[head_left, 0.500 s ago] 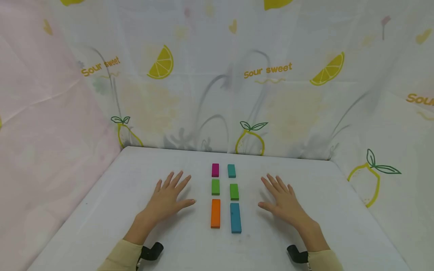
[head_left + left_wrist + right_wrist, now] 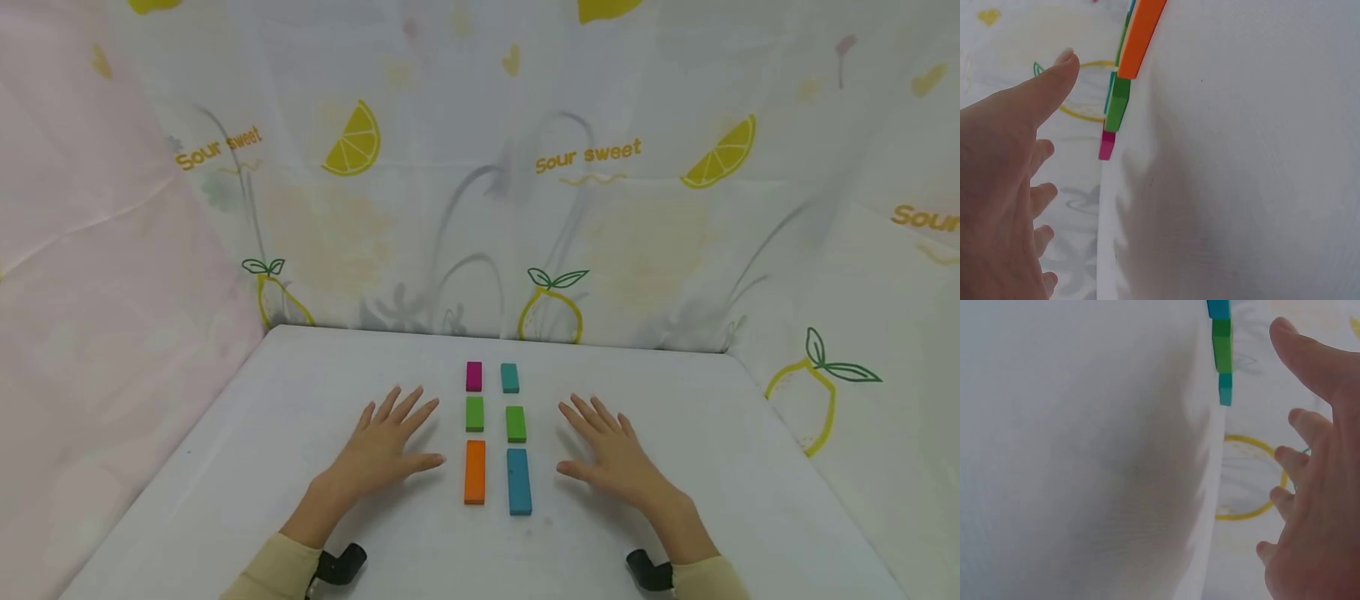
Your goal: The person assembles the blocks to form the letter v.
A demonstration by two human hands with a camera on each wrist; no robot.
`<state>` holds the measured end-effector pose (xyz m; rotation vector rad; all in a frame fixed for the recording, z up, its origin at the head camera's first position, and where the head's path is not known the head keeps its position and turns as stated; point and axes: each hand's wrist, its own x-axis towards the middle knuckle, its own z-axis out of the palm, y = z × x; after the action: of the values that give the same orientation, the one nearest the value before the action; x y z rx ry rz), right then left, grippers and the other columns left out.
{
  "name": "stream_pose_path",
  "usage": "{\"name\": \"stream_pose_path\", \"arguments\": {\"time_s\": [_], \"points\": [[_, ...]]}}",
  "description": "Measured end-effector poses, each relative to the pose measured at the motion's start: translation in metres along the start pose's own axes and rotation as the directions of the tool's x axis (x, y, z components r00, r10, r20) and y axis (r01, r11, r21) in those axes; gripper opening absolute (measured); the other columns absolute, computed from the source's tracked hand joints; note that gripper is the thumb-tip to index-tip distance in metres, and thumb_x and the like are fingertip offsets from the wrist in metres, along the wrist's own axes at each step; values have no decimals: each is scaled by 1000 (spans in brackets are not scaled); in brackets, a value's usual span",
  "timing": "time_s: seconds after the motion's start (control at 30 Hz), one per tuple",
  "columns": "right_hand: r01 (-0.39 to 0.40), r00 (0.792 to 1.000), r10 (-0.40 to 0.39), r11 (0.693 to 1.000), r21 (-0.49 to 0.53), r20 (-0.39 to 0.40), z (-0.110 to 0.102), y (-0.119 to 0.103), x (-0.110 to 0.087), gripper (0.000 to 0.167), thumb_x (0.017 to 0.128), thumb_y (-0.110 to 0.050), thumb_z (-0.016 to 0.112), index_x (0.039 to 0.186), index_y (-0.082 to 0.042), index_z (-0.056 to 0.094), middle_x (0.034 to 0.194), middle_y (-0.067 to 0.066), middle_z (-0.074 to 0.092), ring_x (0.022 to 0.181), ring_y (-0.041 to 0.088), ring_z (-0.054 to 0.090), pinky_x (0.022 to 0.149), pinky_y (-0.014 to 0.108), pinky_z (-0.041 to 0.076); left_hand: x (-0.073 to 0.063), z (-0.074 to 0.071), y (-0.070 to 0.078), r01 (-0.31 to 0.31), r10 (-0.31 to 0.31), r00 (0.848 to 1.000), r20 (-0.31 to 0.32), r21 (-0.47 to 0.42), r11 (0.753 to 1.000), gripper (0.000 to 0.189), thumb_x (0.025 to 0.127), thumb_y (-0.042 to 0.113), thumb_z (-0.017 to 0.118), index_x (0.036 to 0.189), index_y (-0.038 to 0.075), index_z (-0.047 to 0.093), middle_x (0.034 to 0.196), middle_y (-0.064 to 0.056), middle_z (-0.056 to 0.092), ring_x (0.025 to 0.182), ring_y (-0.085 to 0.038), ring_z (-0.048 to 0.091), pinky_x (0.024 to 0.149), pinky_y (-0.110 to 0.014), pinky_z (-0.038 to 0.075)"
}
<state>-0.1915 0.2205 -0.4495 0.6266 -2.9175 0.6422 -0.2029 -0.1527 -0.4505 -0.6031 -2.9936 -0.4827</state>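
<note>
Two columns of coloured blocks lie on the white table (image 2: 405, 550) between my hands. The left column runs from a magenta block (image 2: 474, 377) at the back through a green block (image 2: 475, 414) to a longer orange block (image 2: 475, 472) in front. Beside it are a teal block (image 2: 510, 378), a second green block (image 2: 516, 424) and a long blue block (image 2: 519, 482). My left hand (image 2: 378, 450), fingers spread, hovers left of the orange block, holding nothing. On the other side my right hand (image 2: 618, 458) is spread above the table, apart from the blue block.
A cloth printed with lemons (image 2: 465, 225) hangs behind the table's back edge, and a pinkish cloth (image 2: 112, 275) hangs at the left. Black wrist mounts (image 2: 341, 564) show near both sleeves.
Both hands have moved inward toward the block columns, the left to the right and the right to the left. The blocks keep their arrangement.
</note>
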Motion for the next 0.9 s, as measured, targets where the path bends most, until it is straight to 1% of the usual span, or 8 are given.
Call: {"name": "stream_pose_path", "arguments": {"time_s": [0.23, 0.37, 0.57, 0.73, 0.9], "points": [[34, 999, -34, 999, 17, 30, 4, -5, 1, 84, 86, -51, 71, 156, -24, 34, 164, 5, 29, 153, 39, 18, 114, 73, 12, 2, 2, 12, -12, 13, 997, 74, -20, 1000, 87, 85, 71, 59, 156, 33, 30, 167, -1, 21, 156, -36, 10, 119, -68, 11], [40, 998, -41, 999, 9, 53, 5, -9, 1, 84, 85, -53, 70, 156, -24, 34, 164, 4, 29, 153, 38, 18, 115, 73, 13, 2, 5, 16, -26, 29, 996, 86, -39, 999, 86, 84, 70, 61, 156, 32, 31, 167, -1, 22, 155, -36, 11, 119, -68, 11], [52, 995, -51, 999, -13, 84, 7, -16, 0, 83, 85, -56, 69, 155, -26, 36, 164, 1, 30, 154, 37, 18, 116, 72, 15, 1, 11, 20, -40, 48, 990, 129, -64, 997, 86, 83, 71, 61, 155, 34, 31, 166, 0, 23, 155, -35, 13, 119, -68, 12], [82, 990, -80, 997, -14, 118, 8, -22, 0, 81, 86, -55, 68, 155, -26, 36, 164, 0, 30, 153, 37, 19, 116, 72, 15, -1, 16, 23, -66, 75, 988, 139, -65, 996, 86, 83, 71, 61, 155, 34, 32, 166, 1, 25, 154, -35, 16, 119, -67, 13], [82, 983, -82, 997, 8, 165, 8, -30, 2, 81, 86, -57, 67, 155, -27, 36, 164, -1, 29, 154, 35, 17, 117, 71, 13, -2, 17, 28, -94, 101, 986, 135, -58, 994, 85, 83, 69, 63, 154, 33, 35, 165, 1, 28, 154, -35, 19, 119, -67, 16]]}}
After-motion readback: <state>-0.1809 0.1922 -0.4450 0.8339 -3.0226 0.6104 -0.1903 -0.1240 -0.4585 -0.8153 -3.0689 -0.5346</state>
